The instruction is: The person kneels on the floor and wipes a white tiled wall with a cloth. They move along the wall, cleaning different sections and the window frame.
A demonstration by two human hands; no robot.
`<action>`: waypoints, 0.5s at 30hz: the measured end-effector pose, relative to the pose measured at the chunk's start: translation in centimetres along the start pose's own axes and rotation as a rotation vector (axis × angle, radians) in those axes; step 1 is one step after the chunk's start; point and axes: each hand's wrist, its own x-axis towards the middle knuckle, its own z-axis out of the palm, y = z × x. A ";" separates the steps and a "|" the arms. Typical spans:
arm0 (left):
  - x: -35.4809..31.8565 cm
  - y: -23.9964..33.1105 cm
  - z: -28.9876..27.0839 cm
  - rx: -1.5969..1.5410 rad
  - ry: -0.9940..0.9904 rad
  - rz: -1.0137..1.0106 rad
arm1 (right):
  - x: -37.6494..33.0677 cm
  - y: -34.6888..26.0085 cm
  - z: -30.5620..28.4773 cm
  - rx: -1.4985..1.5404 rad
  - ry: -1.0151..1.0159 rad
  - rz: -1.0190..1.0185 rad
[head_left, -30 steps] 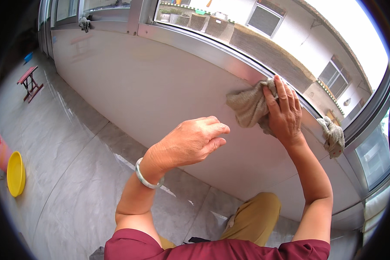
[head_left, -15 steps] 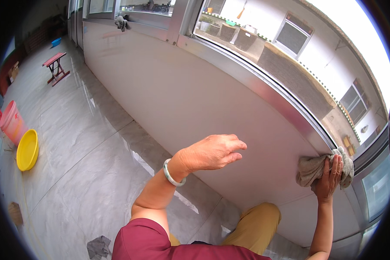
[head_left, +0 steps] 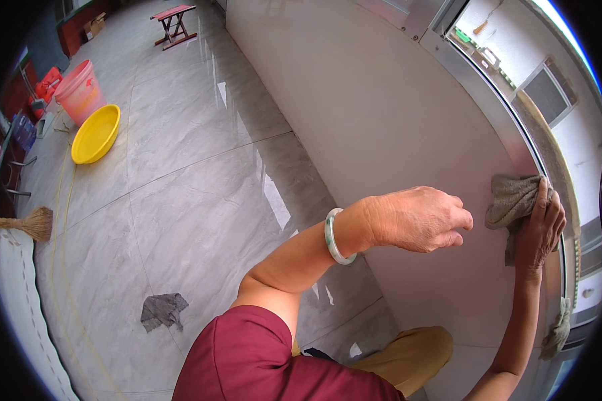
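My right hand [head_left: 540, 230] is pressed over a grey-brown cloth [head_left: 513, 200] against the metal window frame [head_left: 512, 123]. Part of the cloth hangs down over the pale wall panel [head_left: 408, 107]. Lower along the frame, below that hand, lies another greyish cloth [head_left: 558, 331]. My left hand [head_left: 418, 219], with a pale green bangle [head_left: 338, 235] at its wrist, hovers before the panel. Its fingers are loosely curled, a gap shows between thumb and forefinger, and nothing is seen in it.
On the grey tiled floor [head_left: 180, 220] lies a dark grey rag [head_left: 164, 312]. Farther left are a yellow basin [head_left: 95, 135], a pink bucket [head_left: 80, 91] and a straw broom [head_left: 33, 224]. A red folding stool [head_left: 174, 25] stands farther off. My bent knee [head_left: 415, 351] is near the panel.
The view has turned left, showing more floor. My right hand has shifted along the frame with its cloth; a separate cloth now shows below it. My left hand has moved closer to the right one.
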 end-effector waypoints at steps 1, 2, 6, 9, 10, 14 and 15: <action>0.2 0.0 -0.1 -0.015 0.006 -0.004 | 1.5 -0.5 0.2 -0.023 0.001 -0.011; -0.1 -0.1 -0.5 -0.017 0.003 -0.026 | 3.0 -1.9 0.7 0.029 -0.009 -0.006; -0.8 -1.3 -0.3 -0.052 0.031 -0.048 | 7.6 -5.5 2.2 0.091 0.061 -0.064; -0.5 -1.9 0.0 -0.091 -0.014 -0.069 | 10.3 -7.1 3.2 0.082 0.088 -0.110; -0.6 -2.0 0.2 -0.107 -0.036 -0.084 | 10.9 -7.9 3.6 0.080 0.091 -0.120; -0.3 -3.4 1.0 -0.136 -0.013 -0.040 | 15.2 -10.4 4.4 0.066 0.123 -0.171; -0.5 -3.7 0.9 -0.132 -0.010 -0.039 | 16.3 -11.7 4.8 0.084 0.137 -0.164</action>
